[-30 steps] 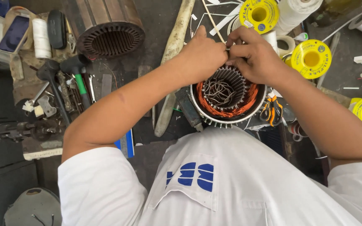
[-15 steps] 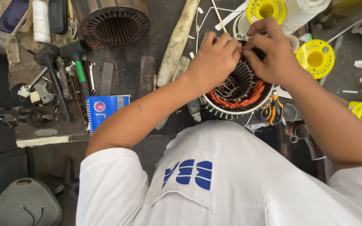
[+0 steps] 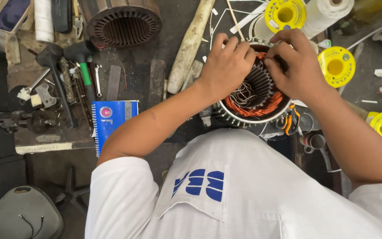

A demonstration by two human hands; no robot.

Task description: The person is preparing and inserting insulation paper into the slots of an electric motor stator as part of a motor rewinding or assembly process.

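A round motor stator (image 3: 255,95) with orange copper winding and loose pale wires inside stands on the dark workbench in front of me. Both hands meet over its far rim. My left hand (image 3: 226,66) curls over the rim's left side, fingers pressed into the copper winding (image 3: 244,108). Beside it, my right hand (image 3: 299,62) pinches the winding at the upper right rim. The fingertips of both hands nearly touch. My white shirt hides the near edge of the stator.
An empty dark stator core (image 3: 122,26) sits at the back left, a pale wooden stick (image 3: 191,42) beside it. Hammers (image 3: 82,57) and a blue spiral notebook (image 3: 111,117) lie left. Yellow spools (image 3: 336,66) and white rolls (image 3: 328,11) crowd the right; orange-handled pliers (image 3: 292,119) lie by the stator.
The view has drifted so the notebook and left-side tools show more. Both hands stay at the stator's far rim, their fingers shifting slightly on the winding.
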